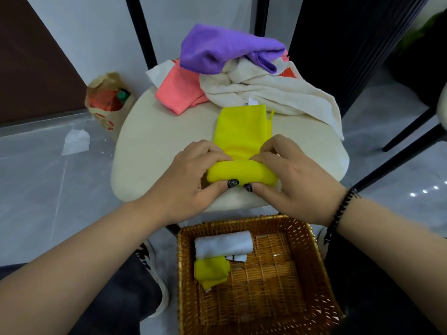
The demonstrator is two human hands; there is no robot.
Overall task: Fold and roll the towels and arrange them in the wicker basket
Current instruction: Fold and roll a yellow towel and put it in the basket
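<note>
A home: cushioned chair point(150, 151), towels point(254, 90), tiled floor point(36, 184).

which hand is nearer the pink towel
Left. The left hand grips the yellow roll's end below the pink towel; the right hand grips its other end, farther off.

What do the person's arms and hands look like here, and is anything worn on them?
Both forearms are bare, with no sleeves in view. The left hand wears nothing; its thumbnail has dark, glittery black polish. The right hand has the same dark polish on its thumbnail, and a black beaded bracelet circles the right wrist. No rings or watch are visible.
</note>
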